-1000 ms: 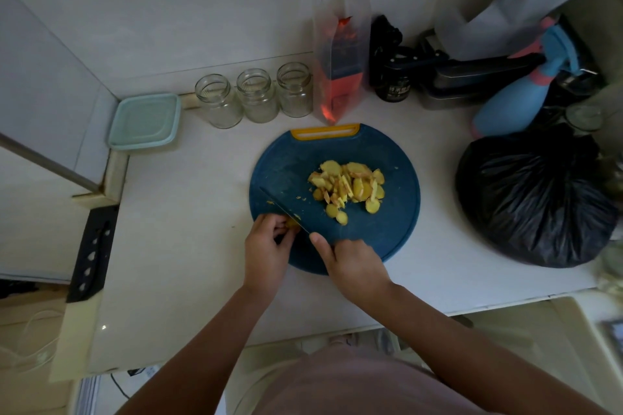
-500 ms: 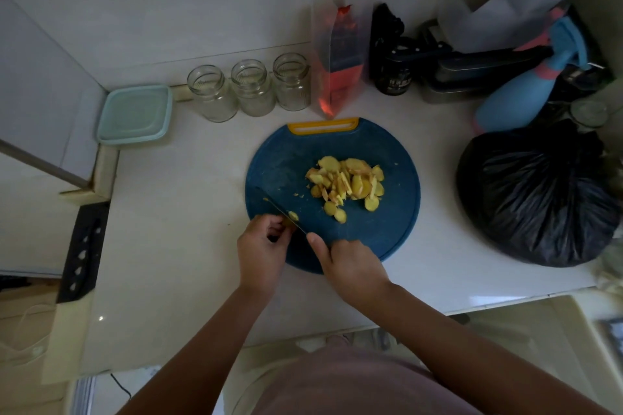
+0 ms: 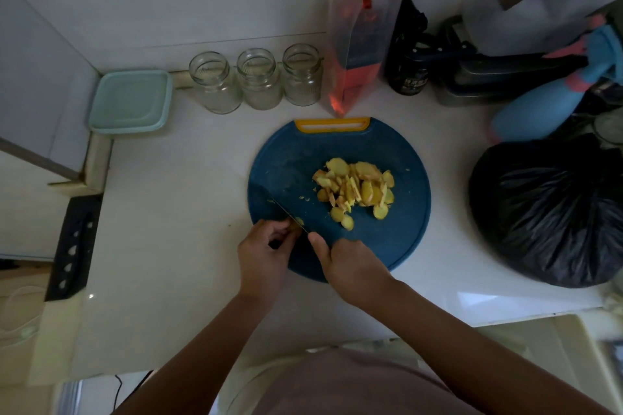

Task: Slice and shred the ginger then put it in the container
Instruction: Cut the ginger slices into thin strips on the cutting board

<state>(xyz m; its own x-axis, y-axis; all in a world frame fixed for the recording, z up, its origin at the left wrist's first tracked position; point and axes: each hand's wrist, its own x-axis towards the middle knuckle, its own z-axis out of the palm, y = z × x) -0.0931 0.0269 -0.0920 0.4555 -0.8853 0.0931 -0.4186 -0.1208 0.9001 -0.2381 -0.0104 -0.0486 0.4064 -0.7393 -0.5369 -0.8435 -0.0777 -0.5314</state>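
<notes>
Near edge of the board (image 3: 286, 158): left grip (image 3: 263, 256) pinches the ginger stub (image 3: 296, 224) steady; right grip (image 3: 350, 266) clamps the knife (image 3: 286, 212).

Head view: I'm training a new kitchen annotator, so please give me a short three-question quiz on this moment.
1. True or false: the sliced ginger lies on the blue cutting board.
2. How many glass jars stand behind the board? A two, B three, C four.
3. Fill in: the right hand grips the ____.
Key: 1 true; 2 B; 3 knife.
</notes>
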